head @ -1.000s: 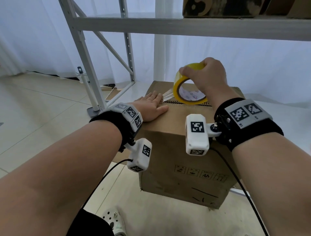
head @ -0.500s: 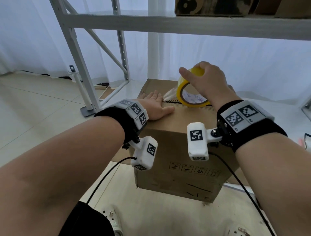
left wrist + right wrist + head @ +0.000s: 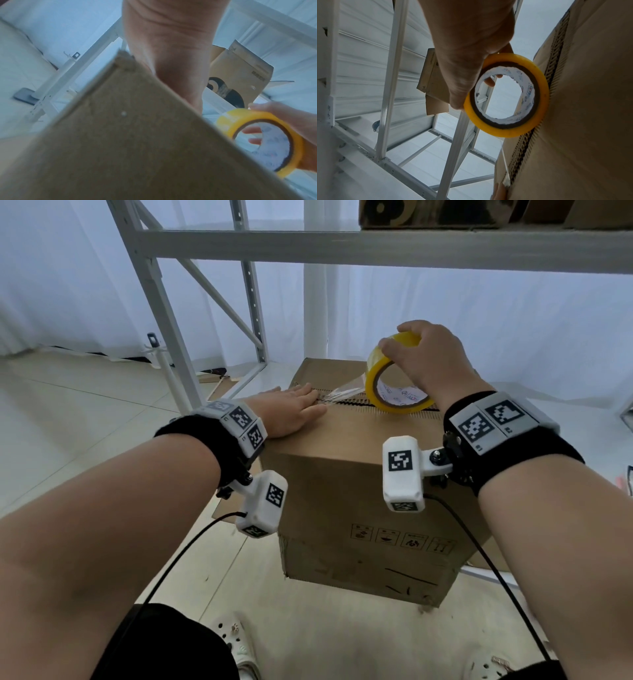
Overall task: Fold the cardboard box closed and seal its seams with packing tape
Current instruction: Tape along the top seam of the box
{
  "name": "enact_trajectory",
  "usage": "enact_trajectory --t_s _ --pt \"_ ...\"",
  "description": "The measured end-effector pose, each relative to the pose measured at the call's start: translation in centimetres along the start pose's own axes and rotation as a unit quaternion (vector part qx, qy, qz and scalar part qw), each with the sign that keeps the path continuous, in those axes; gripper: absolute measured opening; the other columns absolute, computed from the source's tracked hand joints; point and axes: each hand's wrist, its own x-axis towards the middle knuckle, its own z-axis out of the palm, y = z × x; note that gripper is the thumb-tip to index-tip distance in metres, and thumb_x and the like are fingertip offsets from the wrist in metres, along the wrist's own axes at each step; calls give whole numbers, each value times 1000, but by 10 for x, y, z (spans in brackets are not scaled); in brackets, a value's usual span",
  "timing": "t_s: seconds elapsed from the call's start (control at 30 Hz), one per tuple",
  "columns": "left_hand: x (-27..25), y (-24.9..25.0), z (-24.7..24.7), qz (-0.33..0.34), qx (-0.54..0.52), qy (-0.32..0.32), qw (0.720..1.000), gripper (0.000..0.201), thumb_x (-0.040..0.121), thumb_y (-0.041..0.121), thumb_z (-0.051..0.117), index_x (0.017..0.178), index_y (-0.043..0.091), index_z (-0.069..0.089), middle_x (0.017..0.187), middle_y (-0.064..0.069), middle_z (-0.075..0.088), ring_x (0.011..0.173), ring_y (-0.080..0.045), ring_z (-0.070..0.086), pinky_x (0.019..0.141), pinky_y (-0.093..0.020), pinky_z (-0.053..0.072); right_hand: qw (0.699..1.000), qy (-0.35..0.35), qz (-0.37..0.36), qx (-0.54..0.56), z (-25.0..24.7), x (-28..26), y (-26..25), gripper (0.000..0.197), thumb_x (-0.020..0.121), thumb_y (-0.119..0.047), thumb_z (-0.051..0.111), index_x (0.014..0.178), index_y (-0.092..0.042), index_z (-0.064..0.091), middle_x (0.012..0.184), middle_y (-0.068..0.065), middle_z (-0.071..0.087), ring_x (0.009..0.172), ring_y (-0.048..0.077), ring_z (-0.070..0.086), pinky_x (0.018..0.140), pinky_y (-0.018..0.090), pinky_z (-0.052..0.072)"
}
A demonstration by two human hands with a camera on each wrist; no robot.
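The cardboard box (image 3: 346, 491) stood on the tiled floor (image 3: 68, 412) beside a white metal shelving rack (image 3: 161, 299), its top flaps folded shut with the centre seam (image 3: 363, 404) showing. The left hand (image 3: 291, 414) lay flat, fingers straight, pressing the tape's free end onto the seam near the box's left edge. The right hand (image 3: 428, 361) curled its grip round a yellow packing tape roll (image 3: 394, 385) standing upright on the seam, a clear strip (image 3: 339, 395) stretched between roll and left fingertips.

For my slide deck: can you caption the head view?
Left hand presses the tape end flat on the box while the right hand holds the tape roll upright over the open seam.
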Motion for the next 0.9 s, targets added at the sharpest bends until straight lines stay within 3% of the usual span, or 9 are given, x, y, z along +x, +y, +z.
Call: enact_trajectory --t_s 0.2,0.33,0.5,0.6,0.7,0.8,0.83,0.9 --pt "10 31 2 -63 4 -4 998 76 96 61 15 152 10 6 159 -9 1 147 -22 3 119 -38 6 998 -34 11 -53 -2 -5 0 60 93 -62 34 146 -33 32 147 10 34 135 32 32 104 47 32" --pt "16 63 -2 -26 6 -9 1000 73 96 59 17 152 13 10 159 -9 4 146 -23 9 118 -42 10 994 -70 -12 -80 -1 -6 -5 54 96 -52 34 147 -35 30 148 10 32 134 33 31 104 48 33" --pt "11 28 -2 26 -49 -7 998 57 102 46 19 152 21 14 160 -1 5 146 -16 7 117 -33 2 993 -65 -22 -101 4 -6 -14 50 94 -47 41 142 -34 38 142 8 37 131 31 34 98 44 35" --pt "6 6 -2 30 -54 0 998 53 102 46 20 151 26 19 159 4 7 146 -14 9 115 -30 2 996 -61 -7 -71 3 0 -11 50 92 -47 43 140 -32 41 141 7 39 128 30 38 101 45 38" --pt "1 -12 -2 5 -90 25 996 50 100 51 25 146 33 32 157 10 17 143 -16 21 115 -33 10 997 -61 -5 -53 2 1 -7 53 92 -48 43 142 -31 40 143 8 38 128 30 39 104 48 38" --pt "-1 -30 2 -47 -143 91 984 50 96 56 34 136 32 50 145 4 45 129 -21 44 110 -37 29 997 -63 0 -33 -1 0 -5 56 92 -49 43 145 -31 36 146 9 37 131 31 37 106 49 36" --pt "-2 -31 2 -56 -140 102 983 49 96 56 34 135 31 52 142 1 49 127 -22 46 109 -38 31 997 -64 -2 -30 -2 0 -4 58 92 -51 43 146 -31 35 147 10 36 132 32 36 106 49 35" --pt "-1 -25 3 -54 -107 102 987 49 98 51 32 137 27 49 147 0 42 136 -21 36 113 -40 25 997 -67 -10 -25 -4 -3 -2 63 92 -56 43 148 -29 30 148 10 34 134 32 34 107 47 34"
